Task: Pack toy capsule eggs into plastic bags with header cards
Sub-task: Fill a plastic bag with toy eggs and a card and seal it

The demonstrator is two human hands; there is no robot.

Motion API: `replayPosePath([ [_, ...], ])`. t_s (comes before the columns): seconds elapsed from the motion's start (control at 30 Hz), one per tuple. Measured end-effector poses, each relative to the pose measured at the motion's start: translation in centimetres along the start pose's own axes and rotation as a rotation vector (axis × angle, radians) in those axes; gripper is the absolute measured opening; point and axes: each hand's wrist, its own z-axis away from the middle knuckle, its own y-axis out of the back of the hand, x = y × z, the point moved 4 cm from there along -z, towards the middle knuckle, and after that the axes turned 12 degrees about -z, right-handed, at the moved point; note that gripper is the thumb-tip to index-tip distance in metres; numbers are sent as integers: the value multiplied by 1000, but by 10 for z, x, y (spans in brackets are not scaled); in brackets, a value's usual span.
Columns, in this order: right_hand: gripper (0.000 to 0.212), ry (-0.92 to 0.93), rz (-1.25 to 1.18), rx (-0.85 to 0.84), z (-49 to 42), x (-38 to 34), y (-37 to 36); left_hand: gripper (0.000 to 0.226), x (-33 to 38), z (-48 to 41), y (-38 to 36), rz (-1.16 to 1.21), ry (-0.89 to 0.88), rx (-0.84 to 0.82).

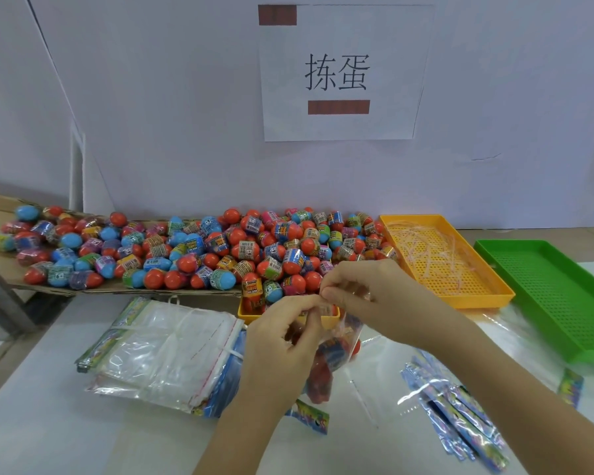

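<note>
At table centre, before the egg pile (pixel 220 252): one plastic bag (pixel 350 337), holding capsule eggs (pixel 319 378), its mouth pinched by fingertips of left hand (pixel 282 341) and right hand (pixel 367 296). Step judged: sealing. Advice: keep mouth edges aligned and taut, press flap flat without creases

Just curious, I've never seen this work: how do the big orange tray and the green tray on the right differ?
The big orange tray holds a tangle of thin pale strips; the green tray shows only its bare floor. The big orange tray sits right beside the egg pile; the green tray lies farther right. Both are shallow, rectangular, with perforated floors.
</note>
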Motion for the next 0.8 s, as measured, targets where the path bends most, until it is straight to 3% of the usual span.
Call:
replayPosePath([
  [0.13,16,67,194,22,5,-6,-11,21,-1,-1,-1,-29,26,13],
  [0.27,15,71,139,107,6,-4,-13,36,1,-2,0,47,86,-24],
  [0.37,11,47,121,206,5,2,-15,33,0,-2,1,108,139,-48],
  [0.63,23,-70,-189,769,7,34,34,30,-7,-3,2,322,362,37],
  [0.8,25,-276,-604,1074,27,99,87,25,-25,-5,5,552,542,171],
])
